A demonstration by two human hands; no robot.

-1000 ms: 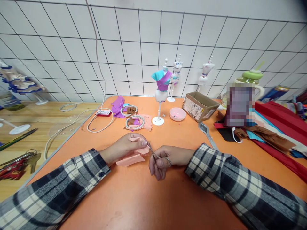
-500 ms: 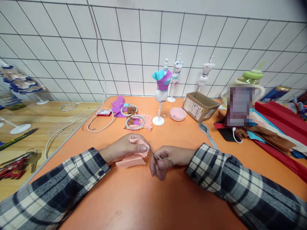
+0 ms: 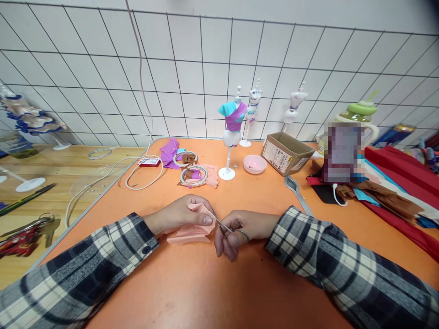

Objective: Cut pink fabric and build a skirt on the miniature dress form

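Note:
My left hand [image 3: 178, 214] pinches a small piece of pale pink fabric [image 3: 192, 230] just above the orange table [image 3: 206, 292], thumb pressed on its right edge. My right hand [image 3: 236, 228] is closed on small metal scissors [image 3: 221, 223], whose blades point up and left into the fabric's edge at my left thumb. Both hands sit close together near the table's middle. Plaid sleeves cover both forearms.
Behind the hands stand a dressed mini mannequin [image 3: 232, 132], two bare ones [image 3: 253, 107], a pink bowl [image 3: 254, 163], a cardboard box [image 3: 286, 151], tape rings with fabric scraps [image 3: 192, 173] and a white cable [image 3: 144, 178]. Piled fabrics [image 3: 394, 192] lie right; keys [image 3: 27, 233] left.
The fabric has been turned and bunched a little in my left hand, and the scissors have closed in on its edge. Both hands have stayed in nearly the same place.

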